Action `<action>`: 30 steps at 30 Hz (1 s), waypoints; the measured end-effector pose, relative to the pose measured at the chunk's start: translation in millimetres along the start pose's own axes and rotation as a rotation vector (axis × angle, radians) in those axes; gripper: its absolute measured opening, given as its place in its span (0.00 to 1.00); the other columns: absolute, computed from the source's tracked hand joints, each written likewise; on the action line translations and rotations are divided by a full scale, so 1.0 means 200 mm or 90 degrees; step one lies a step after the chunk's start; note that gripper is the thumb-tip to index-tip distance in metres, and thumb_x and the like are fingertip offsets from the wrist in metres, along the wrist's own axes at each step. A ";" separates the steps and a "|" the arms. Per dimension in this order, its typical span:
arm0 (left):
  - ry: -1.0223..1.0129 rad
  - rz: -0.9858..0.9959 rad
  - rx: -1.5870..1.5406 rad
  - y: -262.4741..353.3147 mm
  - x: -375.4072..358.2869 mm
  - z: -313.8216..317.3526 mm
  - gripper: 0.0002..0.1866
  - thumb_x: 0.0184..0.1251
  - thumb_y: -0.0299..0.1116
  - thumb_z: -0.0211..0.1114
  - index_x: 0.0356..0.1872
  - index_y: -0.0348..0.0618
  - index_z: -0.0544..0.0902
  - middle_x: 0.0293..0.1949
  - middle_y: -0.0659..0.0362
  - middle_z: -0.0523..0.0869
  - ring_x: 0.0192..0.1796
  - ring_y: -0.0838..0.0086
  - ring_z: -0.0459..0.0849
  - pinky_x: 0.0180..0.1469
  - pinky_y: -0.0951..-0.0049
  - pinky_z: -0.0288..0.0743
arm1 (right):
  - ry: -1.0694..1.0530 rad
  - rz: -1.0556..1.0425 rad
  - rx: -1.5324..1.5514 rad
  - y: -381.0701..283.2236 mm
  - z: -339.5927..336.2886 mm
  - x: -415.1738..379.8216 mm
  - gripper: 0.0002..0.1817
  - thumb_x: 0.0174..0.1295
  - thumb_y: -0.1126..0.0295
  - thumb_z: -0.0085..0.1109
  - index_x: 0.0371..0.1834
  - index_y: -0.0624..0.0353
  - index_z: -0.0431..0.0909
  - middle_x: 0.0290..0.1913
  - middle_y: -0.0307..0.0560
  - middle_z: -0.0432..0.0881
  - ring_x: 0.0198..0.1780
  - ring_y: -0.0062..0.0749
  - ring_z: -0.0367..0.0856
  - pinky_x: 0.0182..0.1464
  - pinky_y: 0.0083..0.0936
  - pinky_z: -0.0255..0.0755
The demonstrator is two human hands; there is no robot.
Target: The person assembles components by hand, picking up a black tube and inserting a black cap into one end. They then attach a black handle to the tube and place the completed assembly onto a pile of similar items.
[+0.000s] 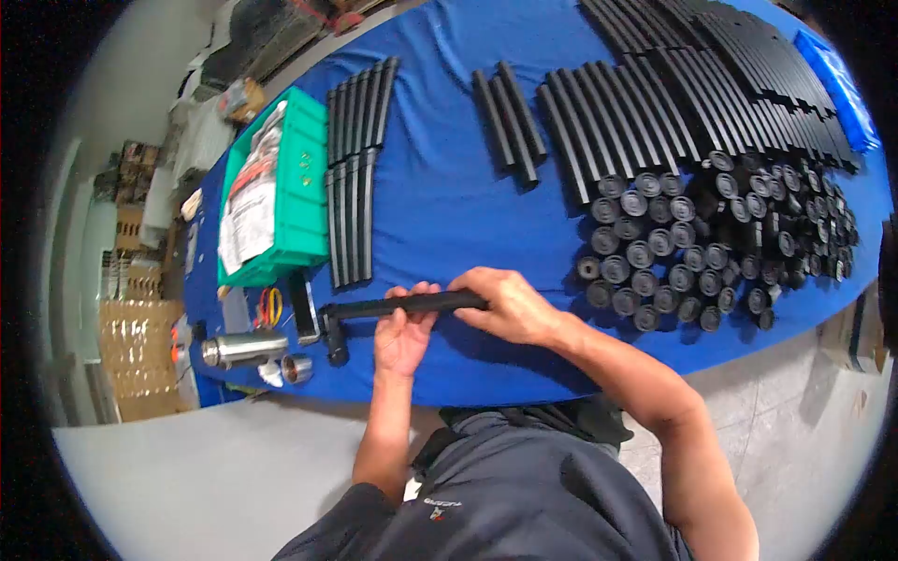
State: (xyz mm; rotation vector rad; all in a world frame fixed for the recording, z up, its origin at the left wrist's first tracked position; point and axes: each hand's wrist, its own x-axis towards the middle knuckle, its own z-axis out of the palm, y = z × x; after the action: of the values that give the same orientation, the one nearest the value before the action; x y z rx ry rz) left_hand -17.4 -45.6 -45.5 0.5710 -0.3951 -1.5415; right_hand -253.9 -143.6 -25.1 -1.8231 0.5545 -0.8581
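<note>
A long black tube [369, 308] lies crosswise in front of me, held by both my hands. My left hand [404, 344] is palm up beneath its middle, fingers and thumb closed about it. My right hand [510, 307] wraps over its right end and hides that end. At the tube's left end sits a black crosspiece [335, 337], pointing toward me; how the two join is too small to tell. Close to this piece are a steel flask [245, 350] and a small metal cup [297, 368].
A green crate [304, 215] with papers stands left. Black tubes lie in rows beside it [351, 224], at back centre [508, 126] and right [617, 117]. Several round black caps [645, 238] cluster at right on the blue cloth [449, 178]. Red and yellow rings [271, 307] lie near the flask.
</note>
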 end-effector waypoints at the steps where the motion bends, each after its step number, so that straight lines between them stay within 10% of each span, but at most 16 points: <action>1: -0.005 -0.005 0.000 0.00 0.00 0.00 0.18 0.72 0.27 0.67 0.60 0.42 0.76 0.66 0.42 0.78 0.75 0.47 0.70 0.75 0.46 0.70 | -0.019 0.043 0.003 -0.02 -0.02 0.02 0.18 0.60 0.69 0.69 0.52 0.63 0.82 0.42 0.57 0.85 0.43 0.50 0.86 0.46 0.39 0.78; 3: 0.000 -0.015 -0.015 0.01 0.00 0.01 0.18 0.71 0.25 0.67 0.60 0.42 0.76 0.67 0.42 0.78 0.75 0.47 0.69 0.75 0.47 0.71 | -0.099 0.206 0.069 -0.08 -0.07 0.03 0.18 0.60 0.69 0.70 0.52 0.63 0.83 0.42 0.57 0.85 0.43 0.48 0.86 0.46 0.39 0.78; 9: 0.012 -0.021 -0.011 0.00 0.01 0.00 0.19 0.70 0.24 0.67 0.59 0.40 0.76 0.67 0.41 0.78 0.75 0.47 0.70 0.75 0.49 0.71 | 0.018 -0.011 -0.020 -0.05 -0.01 0.01 0.18 0.59 0.68 0.70 0.49 0.65 0.83 0.39 0.60 0.86 0.43 0.55 0.86 0.47 0.43 0.79; 12: -0.010 -0.023 -0.026 0.01 0.00 -0.01 0.19 0.70 0.24 0.67 0.60 0.41 0.76 0.66 0.41 0.79 0.75 0.47 0.70 0.76 0.48 0.69 | -0.091 0.266 0.154 -0.11 -0.07 0.03 0.17 0.59 0.69 0.69 0.49 0.65 0.83 0.41 0.59 0.86 0.45 0.54 0.86 0.49 0.43 0.79; 17: 0.018 -0.029 -0.028 0.01 0.01 0.01 0.20 0.71 0.28 0.67 0.62 0.41 0.76 0.67 0.41 0.78 0.75 0.47 0.69 0.77 0.46 0.66 | 0.056 -0.068 0.001 0.02 0.01 0.00 0.17 0.60 0.70 0.70 0.52 0.64 0.82 0.41 0.56 0.85 0.44 0.51 0.86 0.47 0.39 0.78; 23: 0.000 -0.009 0.008 0.02 0.01 -0.05 0.21 0.71 0.29 0.68 0.62 0.38 0.76 0.68 0.41 0.77 0.75 0.47 0.69 0.79 0.45 0.61 | -0.082 0.180 0.117 -0.05 -0.06 0.02 0.16 0.61 0.69 0.66 0.51 0.63 0.83 0.39 0.56 0.84 0.42 0.54 0.85 0.47 0.43 0.79; 26: -0.003 -0.029 -0.058 0.03 0.02 -0.06 0.20 0.74 0.28 0.65 0.63 0.34 0.76 0.70 0.40 0.74 0.77 0.48 0.67 0.80 0.49 0.63 | 0.051 -0.082 -0.014 0.03 0.01 -0.01 0.17 0.60 0.69 0.69 0.51 0.62 0.81 0.41 0.56 0.83 0.45 0.55 0.84 0.46 0.44 0.78; 30: -0.021 -0.020 -0.081 0.03 0.01 -0.08 0.20 0.75 0.27 0.64 0.64 0.37 0.75 0.69 0.40 0.76 0.76 0.48 0.69 0.79 0.45 0.64 | 0.021 -0.038 -0.003 -0.02 -0.01 0.00 0.18 0.61 0.68 0.69 0.52 0.62 0.80 0.42 0.56 0.83 0.44 0.52 0.84 0.46 0.42 0.78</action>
State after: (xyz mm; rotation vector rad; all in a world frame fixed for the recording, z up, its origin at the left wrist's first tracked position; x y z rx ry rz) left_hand -3.8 -46.7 -55.1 0.4550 -0.3128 -1.5958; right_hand -255.2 -142.7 -21.4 -1.8408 0.5250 -0.9297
